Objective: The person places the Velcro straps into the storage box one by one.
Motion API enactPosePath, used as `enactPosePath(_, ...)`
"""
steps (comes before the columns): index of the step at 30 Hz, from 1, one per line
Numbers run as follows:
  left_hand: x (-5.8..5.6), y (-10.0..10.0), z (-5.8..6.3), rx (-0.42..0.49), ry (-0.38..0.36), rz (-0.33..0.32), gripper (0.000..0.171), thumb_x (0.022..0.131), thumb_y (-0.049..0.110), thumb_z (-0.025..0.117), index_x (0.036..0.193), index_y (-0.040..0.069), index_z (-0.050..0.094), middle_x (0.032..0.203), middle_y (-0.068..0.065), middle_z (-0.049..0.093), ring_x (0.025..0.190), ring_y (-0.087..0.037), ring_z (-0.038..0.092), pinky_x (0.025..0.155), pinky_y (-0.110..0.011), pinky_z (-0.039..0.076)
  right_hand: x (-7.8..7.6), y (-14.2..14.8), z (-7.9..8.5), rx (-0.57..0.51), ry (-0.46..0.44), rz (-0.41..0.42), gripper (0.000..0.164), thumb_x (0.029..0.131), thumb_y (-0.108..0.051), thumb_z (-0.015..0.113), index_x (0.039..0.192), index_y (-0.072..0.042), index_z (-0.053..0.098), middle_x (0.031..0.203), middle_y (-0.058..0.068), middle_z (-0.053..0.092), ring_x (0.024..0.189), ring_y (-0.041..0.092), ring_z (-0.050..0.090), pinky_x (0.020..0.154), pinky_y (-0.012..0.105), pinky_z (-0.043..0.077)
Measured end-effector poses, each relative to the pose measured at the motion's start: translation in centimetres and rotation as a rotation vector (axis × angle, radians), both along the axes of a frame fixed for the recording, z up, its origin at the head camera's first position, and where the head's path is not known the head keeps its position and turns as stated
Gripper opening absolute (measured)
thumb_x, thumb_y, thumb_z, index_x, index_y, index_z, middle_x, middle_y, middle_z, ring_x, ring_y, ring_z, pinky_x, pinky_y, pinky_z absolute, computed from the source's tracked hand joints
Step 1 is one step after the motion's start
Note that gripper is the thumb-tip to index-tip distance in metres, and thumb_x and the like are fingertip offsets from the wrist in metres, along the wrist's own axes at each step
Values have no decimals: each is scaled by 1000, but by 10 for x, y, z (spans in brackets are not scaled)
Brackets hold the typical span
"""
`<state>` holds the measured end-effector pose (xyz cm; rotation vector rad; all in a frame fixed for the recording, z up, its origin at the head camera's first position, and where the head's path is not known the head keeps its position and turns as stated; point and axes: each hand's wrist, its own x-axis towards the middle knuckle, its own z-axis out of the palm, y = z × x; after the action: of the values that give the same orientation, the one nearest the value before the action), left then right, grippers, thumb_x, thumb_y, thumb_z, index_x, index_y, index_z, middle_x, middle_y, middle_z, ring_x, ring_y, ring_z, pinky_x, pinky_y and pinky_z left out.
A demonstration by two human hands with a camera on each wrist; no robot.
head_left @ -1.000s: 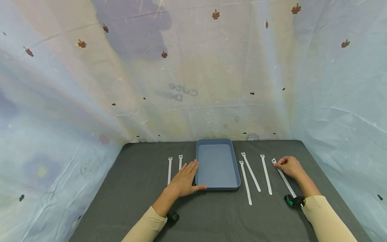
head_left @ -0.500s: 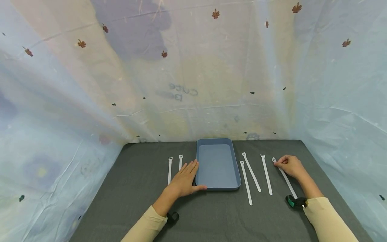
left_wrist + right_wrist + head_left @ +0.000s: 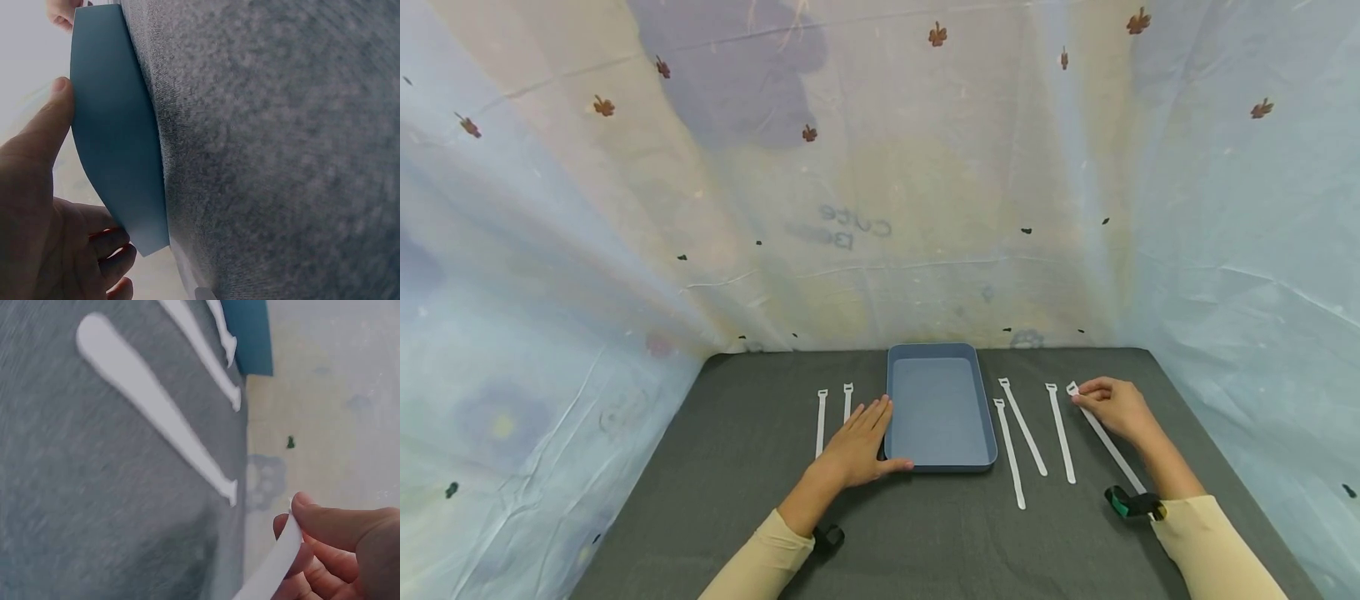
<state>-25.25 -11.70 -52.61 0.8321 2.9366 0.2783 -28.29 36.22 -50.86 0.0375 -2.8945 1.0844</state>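
My left hand [image 3: 853, 450] rests against a shallow blue-grey tray [image 3: 932, 408]; its straight fingers touch the left side and its thumb lies at the near edge. In the left wrist view the thumb [image 3: 53, 109] lies along the rim of the tray [image 3: 112, 131]. Over on the right, my right hand [image 3: 1118, 410] pinches a white cable strap [image 3: 1106, 438] just below its slotted head, between thumb and fingers. The right wrist view shows this strap [image 3: 275, 562] bending away from the fingertips; its tail is partly hidden by the wrist band in the head view.
Right of the tray lie more white straps, among them one nearest my right hand [image 3: 1060, 433] and one beside the tray [image 3: 1011, 454]. Two straps, one at the outer left [image 3: 822, 421], sit partly behind my left hand. A printed curtain [image 3: 880, 208] surrounds the grey-covered table [image 3: 940, 533].
My right hand has moved slightly away from me, drawing the strap with it; the strap's head has shifted up and left. My left hand and the tray stay put.
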Motion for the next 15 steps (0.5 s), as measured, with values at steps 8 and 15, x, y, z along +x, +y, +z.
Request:
enactPosePath(8,1,0,1,-3,1,0,112,96,77,60,170,1,24,178,-17,21,164,-30,22,134,-50,18,9,-19,23,8,108,39,26,107,-25,71,108,1,72,87,6,72,72,16,57,62,32,46)
enactPosePath(15,2,0,3,0,1,-2,112,96,76,61,170,0,25,177,-18,22,164,-31,23,134,-50,19,18,-41,49,-23,181,65,25,108,-26,70,109,-2,71,89,8,72,70,11,59,59,29,48)
